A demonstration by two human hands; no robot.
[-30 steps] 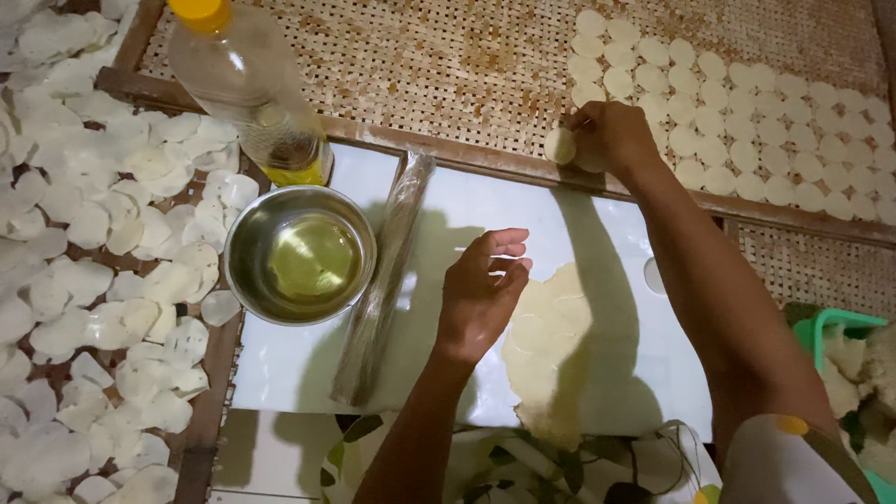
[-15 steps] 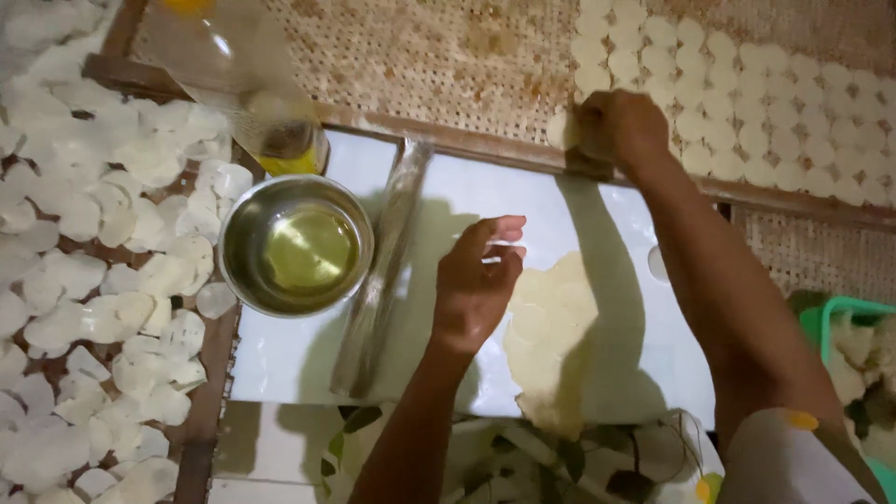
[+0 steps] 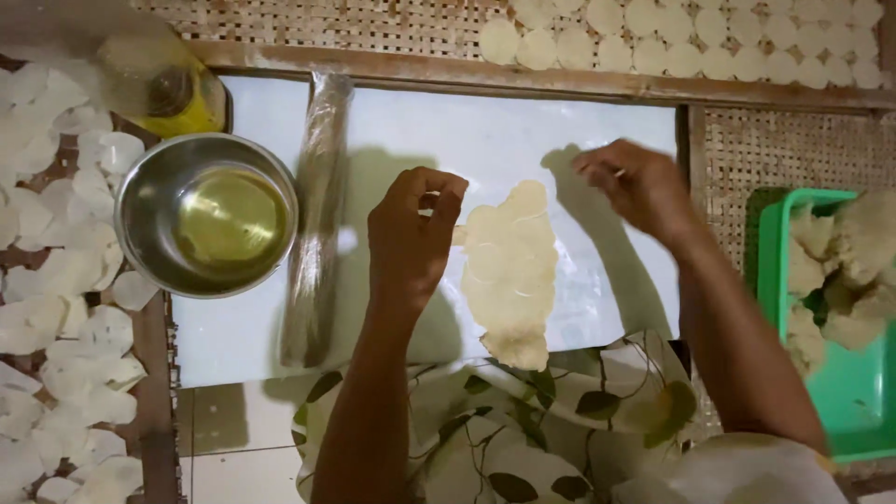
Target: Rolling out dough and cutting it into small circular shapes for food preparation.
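We see the sheet of dough (image 3: 509,271) lying flat on the white board (image 3: 597,140), just to the right of our left hand (image 3: 411,233) and below-left of our right hand (image 3: 639,182). Our left hand is curled, fingertips drawn together at the dough's upper left edge; our right hand hovers apart from it, fingers loosely bent, seemingly pinching something small. The rolling pin (image 3: 317,215) and the metal bowl of oil (image 3: 207,215) lie left of our left hand.

We see both forearms bare to the elbow, with no rings, watch or bracelets that we can make out, and below them a pale garment (image 3: 523,429) printed with dark green leaves; its cut stays unclear.
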